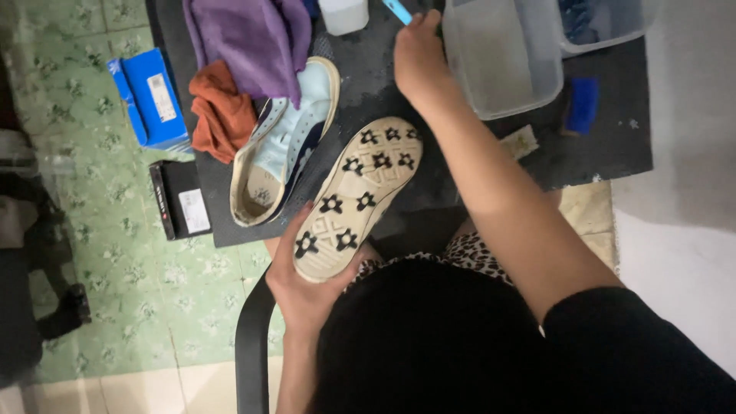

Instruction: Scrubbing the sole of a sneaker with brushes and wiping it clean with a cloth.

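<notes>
While my left hand (303, 280) cups the heel of the cream shoe (354, 198), fingers clamped round it with the sole turned up so the black-patterned tread faces me, my right hand (420, 57) reaches far across the dark mat (368, 69), closed on a light blue brush handle (397, 11) beside the clear tub (502, 54). Its mate, the second shoe (287, 142), lies on its side just left, against the orange cloth (222, 111).

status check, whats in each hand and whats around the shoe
Left hand grips upturned shoe, sole up, by the heel. Right hand holds light blue handle beside clear tub. Second shoe lies beside it on dark mat.
</notes>
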